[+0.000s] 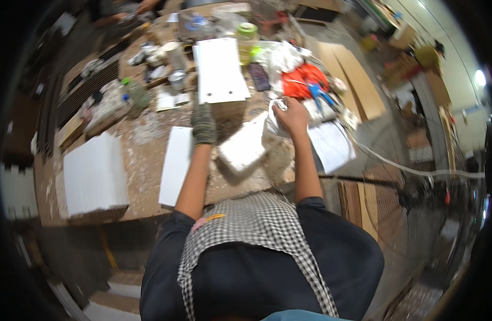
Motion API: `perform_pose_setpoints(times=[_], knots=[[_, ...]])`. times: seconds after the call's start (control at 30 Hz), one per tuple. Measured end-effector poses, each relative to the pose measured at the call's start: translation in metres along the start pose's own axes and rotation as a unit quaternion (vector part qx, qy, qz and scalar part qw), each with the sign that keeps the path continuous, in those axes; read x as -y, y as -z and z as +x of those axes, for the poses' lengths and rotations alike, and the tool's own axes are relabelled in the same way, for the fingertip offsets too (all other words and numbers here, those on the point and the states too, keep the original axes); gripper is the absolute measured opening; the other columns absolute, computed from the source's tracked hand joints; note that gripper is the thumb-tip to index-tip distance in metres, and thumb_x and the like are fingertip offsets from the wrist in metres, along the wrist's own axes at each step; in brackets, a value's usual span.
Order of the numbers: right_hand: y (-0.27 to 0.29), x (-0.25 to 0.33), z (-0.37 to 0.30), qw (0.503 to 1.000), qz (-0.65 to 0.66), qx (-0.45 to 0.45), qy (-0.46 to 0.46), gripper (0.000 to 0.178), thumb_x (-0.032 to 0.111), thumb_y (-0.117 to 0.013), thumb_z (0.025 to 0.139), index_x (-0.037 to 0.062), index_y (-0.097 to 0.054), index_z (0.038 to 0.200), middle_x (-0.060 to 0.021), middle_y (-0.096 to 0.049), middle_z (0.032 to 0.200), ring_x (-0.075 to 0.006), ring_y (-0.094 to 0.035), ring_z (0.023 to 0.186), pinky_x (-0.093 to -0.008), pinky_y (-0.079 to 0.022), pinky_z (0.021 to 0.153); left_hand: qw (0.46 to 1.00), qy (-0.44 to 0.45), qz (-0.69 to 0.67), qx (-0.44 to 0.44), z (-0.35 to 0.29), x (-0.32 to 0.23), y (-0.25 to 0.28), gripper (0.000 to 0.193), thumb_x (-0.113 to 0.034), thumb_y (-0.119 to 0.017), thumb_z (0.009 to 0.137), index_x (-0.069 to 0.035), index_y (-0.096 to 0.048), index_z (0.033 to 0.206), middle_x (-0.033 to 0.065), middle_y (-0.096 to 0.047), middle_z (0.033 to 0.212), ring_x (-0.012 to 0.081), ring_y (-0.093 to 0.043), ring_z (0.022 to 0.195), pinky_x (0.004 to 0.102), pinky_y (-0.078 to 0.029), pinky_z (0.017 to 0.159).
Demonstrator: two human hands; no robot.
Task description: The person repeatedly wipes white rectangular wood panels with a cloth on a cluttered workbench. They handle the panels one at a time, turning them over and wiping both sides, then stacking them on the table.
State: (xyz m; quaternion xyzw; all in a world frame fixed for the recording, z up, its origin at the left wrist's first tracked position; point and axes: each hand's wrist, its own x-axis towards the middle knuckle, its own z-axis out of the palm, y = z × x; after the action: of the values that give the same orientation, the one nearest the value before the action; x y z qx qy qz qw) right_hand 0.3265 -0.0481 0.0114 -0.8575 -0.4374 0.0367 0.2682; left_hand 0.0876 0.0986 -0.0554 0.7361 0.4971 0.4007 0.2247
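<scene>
- Our left hand [204, 124], in a grey-green glove, reaches up to the lower left corner of the white panel [219, 67]; its fingertips are hidden there, so we cannot tell whether they are spread or pressed together.
- The white panel, marked with two dark round spots near its lower edge, lies over a brown block [228, 110] toward the far middle of the worktable [143, 179].
- Our right hand [295, 116] is bare, its thumb and fingers bunched around a crumpled white cloth [275, 120] — to the right of the panel, well apart from it.
- Between our forearms we see a white wrapped block [243, 144]; a narrow white board [176, 163] lies beside our left forearm.
- Farther left stands a stack of white boards [96, 174].
- Beyond our right hand are a red bag [304, 78] and a blue-handled tool [322, 96] — a paper sheet [332, 147] lies nearer us.
</scene>
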Motion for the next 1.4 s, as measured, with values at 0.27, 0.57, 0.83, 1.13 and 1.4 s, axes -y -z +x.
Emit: perform_pose_setpoints(times=[0.27,0.57,0.83,1.13,1.4], knots=[[-0.009,-0.140,-0.018,0.974,-0.066,0.056,-0.211,0.035,0.044,-0.069,0.085,0.0134,-0.076,0.101,-0.0153,-0.073,0.101,-0.0360,-0.066,0.102,-0.0467,-0.051,0.086,0.871,0.220,-0.439,-0.010,0.008,-0.038,0.009,0.069,-0.019,-0.051,0.099,-0.009,-0.019,0.160,0.0147,-0.033,0.158,0.0280,-0.041,0.137,0.0399,-0.036,0.113],[-0.057,-0.283,0.057,0.961,-0.021,-0.157,-0.228,0.035,0.030,-0.083,0.069,0.0050,-0.075,0.091,-0.0155,-0.074,0.088,-0.0334,-0.071,0.086,-0.0418,-0.056,0.081,0.928,0.230,-0.293,0.011,0.007,0.002,-0.012,0.061,-0.031,-0.055,0.100,0.000,-0.037,0.150,0.0217,-0.052,0.140,0.0330,-0.051,0.122,0.0441,-0.040,0.105],[-0.001,-0.148,0.081,0.973,0.200,-0.106,-0.047,0.021,0.017,-0.075,0.087,0.0016,-0.075,0.101,-0.0111,-0.075,0.089,-0.0195,-0.071,0.081,-0.0317,-0.054,0.076,0.981,0.105,-0.164,-0.021,-0.019,0.046,-0.037,0.047,-0.021,-0.040,0.107,0.002,-0.039,0.148,0.0193,-0.044,0.150,0.0303,-0.041,0.138,0.0390,-0.033,0.115],[-0.044,0.114,0.105,0.912,0.235,0.305,0.140,0.031,0.016,-0.077,0.085,0.0100,-0.076,0.115,-0.0116,-0.073,0.079,-0.0157,-0.068,0.071,-0.0287,-0.051,0.069,0.987,0.067,-0.142,-0.025,-0.018,0.013,-0.018,0.044,-0.015,-0.039,0.107,0.002,-0.039,0.148,0.0201,-0.043,0.152,0.0311,-0.041,0.140,0.0399,-0.031,0.118],[-0.057,0.121,0.125,0.879,0.240,0.385,0.146,0.031,0.011,-0.075,0.087,0.0129,-0.075,0.118,-0.0050,-0.074,0.077,-0.0078,-0.061,0.066,-0.0282,-0.050,0.065,0.959,0.148,-0.239,0.019,-0.017,-0.014,0.015,0.045,-0.019,-0.044,0.107,-0.003,-0.041,0.150,0.0142,-0.045,0.152,0.0259,-0.042,0.141,0.0374,-0.034,0.117]])
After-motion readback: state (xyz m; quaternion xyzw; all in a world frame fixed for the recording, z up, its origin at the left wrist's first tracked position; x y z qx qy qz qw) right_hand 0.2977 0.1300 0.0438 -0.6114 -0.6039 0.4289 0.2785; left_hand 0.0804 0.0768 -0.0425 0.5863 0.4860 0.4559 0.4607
